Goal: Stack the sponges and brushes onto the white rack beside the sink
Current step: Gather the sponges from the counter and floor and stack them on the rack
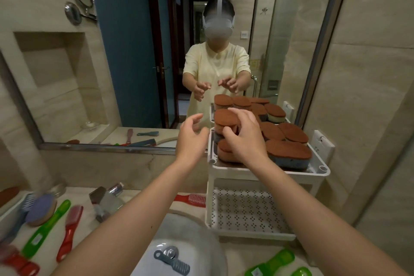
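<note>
The white rack stands right of the sink. Its top shelf carries several brown-topped sponges, with a stack of them at the left end. My right hand hovers over that stack with loosely curled fingers and holds nothing. My left hand is open in the air just left of the rack's edge. On the counter to the left lie a green brush, a red brush and a purple brush. Another red brush lies behind my left arm.
A grey-blue brush lies in the sink basin. Two green brushes lie at the front right. The rack's perforated lower shelf holds nothing. A glass bottle stands by the wall. A mirror backs the counter, and a wall socket sits beside the rack.
</note>
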